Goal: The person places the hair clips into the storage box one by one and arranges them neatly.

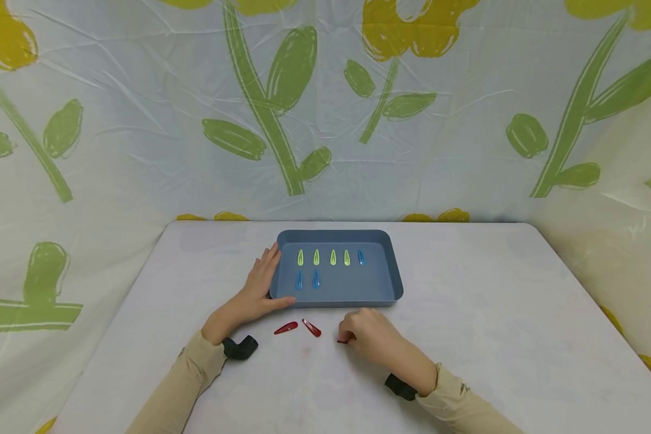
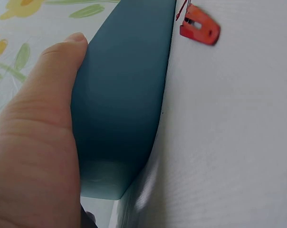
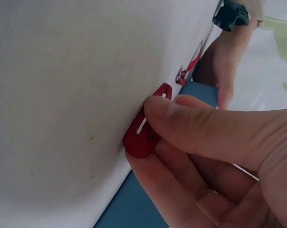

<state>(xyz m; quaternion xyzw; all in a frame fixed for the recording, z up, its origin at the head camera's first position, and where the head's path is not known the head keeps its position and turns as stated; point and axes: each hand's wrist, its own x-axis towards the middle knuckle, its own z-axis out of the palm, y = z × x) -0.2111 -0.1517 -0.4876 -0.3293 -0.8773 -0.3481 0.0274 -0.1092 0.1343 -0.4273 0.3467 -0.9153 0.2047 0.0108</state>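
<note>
Between thumb and fingers, my right hand (image 1: 372, 336) pinches a red snap hair clip (image 3: 141, 138), close over the table in front of the tray. My left hand (image 1: 254, 296) rests against the left side of the blue-grey tray (image 1: 358, 293), fingers along its wall and thumb at the front rim. Inside the tray, a back row holds several yellow-green hair clips (image 1: 333, 257) and a blue clip (image 1: 361, 258) at its right end. Two more blue clips, one left (image 1: 299, 281) and one right (image 1: 316, 279), form a front row.
Two red hair clips, one at left (image 1: 286, 328) and one at right (image 1: 311, 328), lie on the white table (image 1: 466, 289) between my hands. Behind the table hangs a flower-patterned curtain (image 1: 168, 120). A dark band (image 1: 240, 348) sits at my left wrist.
</note>
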